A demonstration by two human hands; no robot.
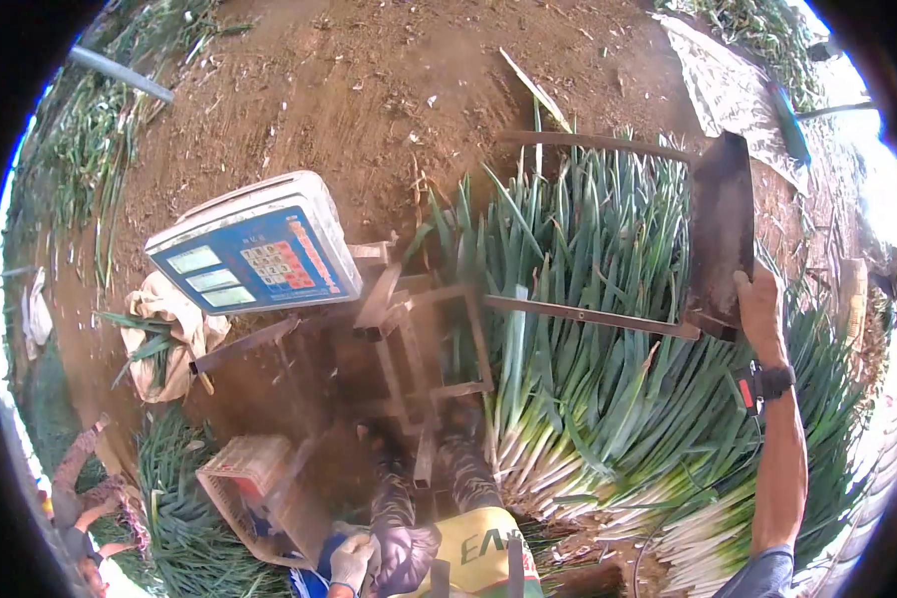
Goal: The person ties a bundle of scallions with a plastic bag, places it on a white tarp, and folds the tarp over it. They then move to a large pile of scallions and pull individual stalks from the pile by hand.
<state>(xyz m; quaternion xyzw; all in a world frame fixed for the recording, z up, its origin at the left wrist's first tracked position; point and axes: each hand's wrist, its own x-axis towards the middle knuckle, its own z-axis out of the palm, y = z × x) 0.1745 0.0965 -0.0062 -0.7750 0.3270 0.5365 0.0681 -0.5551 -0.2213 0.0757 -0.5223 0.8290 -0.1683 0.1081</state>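
Note:
My right hand (760,309), with a watch (764,387) on its wrist, grips the near end of a rusty metal frame (720,234). The frame's two long bars reach left above a thick bed of green onions (578,349). Low in the view, my left hand (352,560) wears a pale glove and its fingers are curled. It is beside blue material and my purple-grey clothing; what lies in its grasp is hidden. Ahead on the left stands a digital weighing scale display (254,259) with a blue keypad panel, fixed to a metal stand (409,349).
An open plastic crate (244,488) sits at lower left. A beige sack (164,339) lies beyond it on the brown soil (369,90). Another person (85,498) is at the far left among more onions. A pale sheet (708,80) covers ground at upper right.

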